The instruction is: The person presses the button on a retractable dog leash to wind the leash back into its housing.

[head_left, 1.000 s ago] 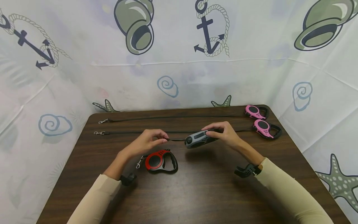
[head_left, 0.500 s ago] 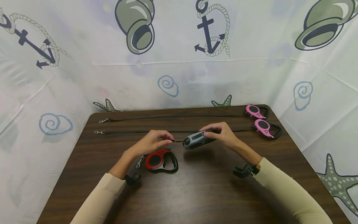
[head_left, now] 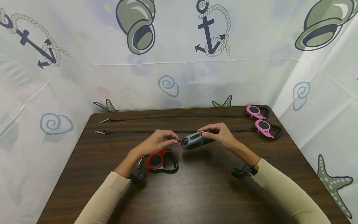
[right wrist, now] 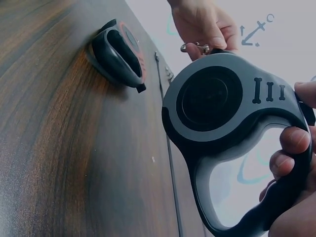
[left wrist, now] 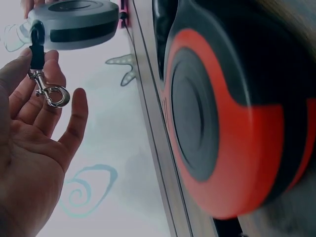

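Observation:
My right hand (head_left: 221,135) grips the black handle of a grey retractable dog leash (right wrist: 210,94), fingers curled through its loop and thumb on top. The leash is held up over the table, its nose toward the left. My left hand (head_left: 160,141) pinches the short black strap end (left wrist: 37,57) close against the leash's nose. From that strap a silver snap hook (left wrist: 52,91) dangles across the fingers in the left wrist view. A red and black retractable leash (head_left: 156,160) lies on the table just below my left hand, its own clip (head_left: 139,162) at its left.
Two pink retractable leashes (head_left: 253,111) lie at the table's back right. Their black cords (head_left: 167,117) run left across the brown table (head_left: 195,193) to silver clips (head_left: 100,132). A printed white cloth (head_left: 190,81) stands behind the table.
My left hand has moved right toward the grey leash, and the cord showing between hand and leash has shortened to almost nothing. The grey leash has shifted slightly left.

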### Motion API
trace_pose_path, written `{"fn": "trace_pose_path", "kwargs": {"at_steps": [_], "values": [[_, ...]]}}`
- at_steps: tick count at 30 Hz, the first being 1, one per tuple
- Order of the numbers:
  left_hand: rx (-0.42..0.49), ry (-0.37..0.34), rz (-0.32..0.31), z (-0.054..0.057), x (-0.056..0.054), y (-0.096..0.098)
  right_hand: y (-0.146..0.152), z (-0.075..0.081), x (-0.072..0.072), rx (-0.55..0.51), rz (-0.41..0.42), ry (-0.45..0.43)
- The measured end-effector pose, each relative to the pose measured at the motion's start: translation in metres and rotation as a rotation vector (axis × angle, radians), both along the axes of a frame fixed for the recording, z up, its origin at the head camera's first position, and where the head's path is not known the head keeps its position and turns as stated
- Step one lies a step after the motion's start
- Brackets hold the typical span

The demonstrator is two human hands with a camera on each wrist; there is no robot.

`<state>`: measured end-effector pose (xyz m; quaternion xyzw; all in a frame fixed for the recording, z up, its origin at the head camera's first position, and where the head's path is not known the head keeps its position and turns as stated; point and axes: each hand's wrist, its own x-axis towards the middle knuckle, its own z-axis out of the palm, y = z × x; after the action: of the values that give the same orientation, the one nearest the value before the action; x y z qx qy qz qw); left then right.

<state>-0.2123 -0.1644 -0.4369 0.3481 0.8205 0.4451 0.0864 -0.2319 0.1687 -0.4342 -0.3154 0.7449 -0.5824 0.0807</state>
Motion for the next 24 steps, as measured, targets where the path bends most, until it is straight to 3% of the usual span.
{"fn": "trace_pose_path", "kwargs": {"at_steps": [17,24], "values": [[0.033,0.008,0.008,-0.006,-0.001,0.010,-0.003,-0.003,0.001,0.010,-0.042,0.004],[0.059,0.073,0.054,-0.007,0.001,0.014,-0.004,-0.004,0.000,-0.020,-0.054,-0.026]]}}
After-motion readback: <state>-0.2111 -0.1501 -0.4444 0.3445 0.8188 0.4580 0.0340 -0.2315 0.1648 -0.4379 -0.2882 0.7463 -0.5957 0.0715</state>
